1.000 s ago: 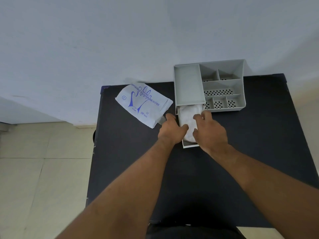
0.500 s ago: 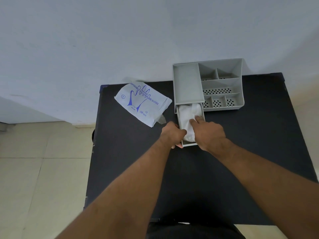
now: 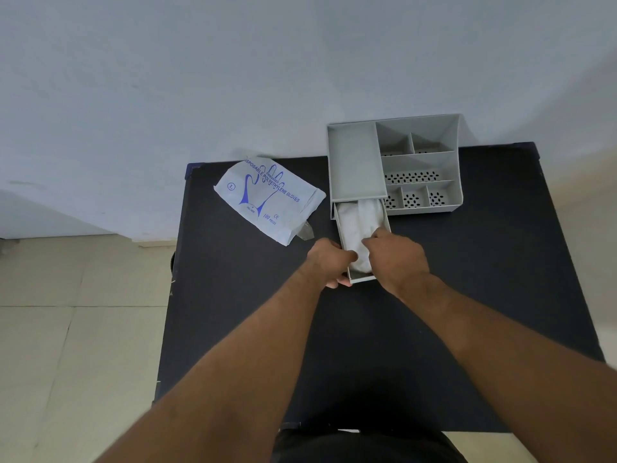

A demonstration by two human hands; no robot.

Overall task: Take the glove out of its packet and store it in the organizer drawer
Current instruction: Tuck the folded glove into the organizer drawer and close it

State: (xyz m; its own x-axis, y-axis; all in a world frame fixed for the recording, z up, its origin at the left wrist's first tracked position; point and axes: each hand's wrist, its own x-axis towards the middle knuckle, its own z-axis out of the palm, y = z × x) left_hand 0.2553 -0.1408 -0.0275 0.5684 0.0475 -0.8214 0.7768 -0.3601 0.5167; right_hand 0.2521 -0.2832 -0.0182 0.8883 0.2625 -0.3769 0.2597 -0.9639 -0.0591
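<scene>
Both hands have been drawn back toward the drawer's [image 3: 341, 228] front end by the tabletop's [image 3: 500, 295] far edge: left hand [image 3: 329, 260] gripping the front corner, right hand [image 3: 394, 259] pressing the glove [image 3: 359, 217] inside. Closing is judged next. The packet [image 3: 267, 198] lies left.

Plain indoor room, bare setup, exact type unclear.
Black table [image 3: 334, 345] pushed against blank pale wall [image 3: 233, 78], beige tiled floor [image 3: 66, 329]; only a grey desk organizer [image 3: 420, 162] and glove packet [image 3: 267, 198] on top.
</scene>
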